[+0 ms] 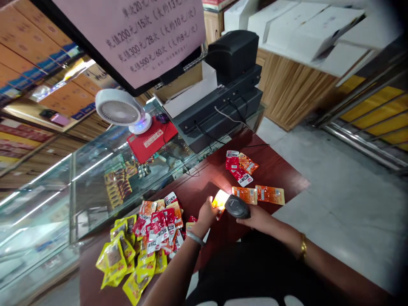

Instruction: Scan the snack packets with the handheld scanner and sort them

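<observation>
My left hand (207, 213) is closed on the edge of a small snack packet (219, 199), which is brightly lit. My right hand (255, 219) grips a black handheld barcode scanner (236, 206), its head pointed at the packet and its light on. Just beyond the scanner, two orange packets (270, 194) lie side by side on the dark red table (204, 187). Further back lie a few red and orange packets (239, 166). Left of my left hand is a heap of red and orange packets (162, 225), with yellow packets (117, 255) beside it.
Behind the table runs a glass display counter (95, 178) bearing a white fan (119, 108), a red mat (151, 139) and black register equipment (219, 110). A screen covered by a pink price sheet (153, 34) hangs above. A metal rail (357, 140) stands at the right.
</observation>
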Action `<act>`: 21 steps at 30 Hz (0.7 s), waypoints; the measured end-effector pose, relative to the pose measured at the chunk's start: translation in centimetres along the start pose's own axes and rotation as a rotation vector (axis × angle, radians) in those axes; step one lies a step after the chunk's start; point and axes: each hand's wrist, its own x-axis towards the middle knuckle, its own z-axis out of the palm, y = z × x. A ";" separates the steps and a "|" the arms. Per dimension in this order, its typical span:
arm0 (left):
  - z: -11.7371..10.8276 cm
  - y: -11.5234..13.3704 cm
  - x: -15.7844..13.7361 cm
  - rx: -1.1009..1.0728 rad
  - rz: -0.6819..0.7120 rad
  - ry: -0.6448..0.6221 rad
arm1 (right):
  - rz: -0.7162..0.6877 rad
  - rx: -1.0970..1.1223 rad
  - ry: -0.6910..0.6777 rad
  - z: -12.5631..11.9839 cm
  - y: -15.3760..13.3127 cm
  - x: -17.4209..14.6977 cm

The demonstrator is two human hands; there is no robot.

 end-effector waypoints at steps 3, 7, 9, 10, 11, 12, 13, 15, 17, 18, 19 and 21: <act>-0.5 -1.1 -1.1 -0.079 -0.004 0.012 | -0.033 -0.002 -0.025 0.8 -0.4 0.3; -2.2 -4.9 -4.5 0.034 -0.120 -0.028 | -0.041 -0.034 -0.097 1.3 -0.1 0.0; -3.1 -7.0 -6.2 0.236 -0.158 0.017 | -0.029 -0.041 -0.129 1.1 0.3 -0.3; -3.5 -7.8 -6.7 0.340 -0.138 0.117 | -0.021 -0.038 -0.135 1.0 0.5 -0.5; -3.7 -8.1 -6.9 0.418 -0.093 0.215 | -0.011 -0.033 -0.132 0.8 0.8 -0.7; -3.8 -8.0 -6.8 0.465 -0.031 0.306 | 0.001 -0.027 -0.125 0.6 1.1 -0.9; -3.7 -7.3 -6.3 0.480 0.036 0.366 | 0.016 -0.020 -0.114 0.4 1.4 -1.2; -3.0 -4.4 -4.5 0.441 0.172 0.365 | 0.054 -0.007 -0.078 -0.1 2.2 -1.9; -1.8 -0.2 -2.1 0.396 0.272 0.308 | 0.084 0.016 -0.043 -0.6 3.1 -2.7; -1.0 2.0 -1.0 0.376 0.313 0.279 | 0.094 0.034 -0.025 -0.8 3.5 -3.1; -0.3 4.1 0.0 0.364 0.365 0.246 | 0.104 0.055 -0.008 -1.0 3.9 -3.6; 1.0 7.4 1.5 0.372 0.439 0.182 | 0.132 0.092 0.017 -1.5 4.4 -4.5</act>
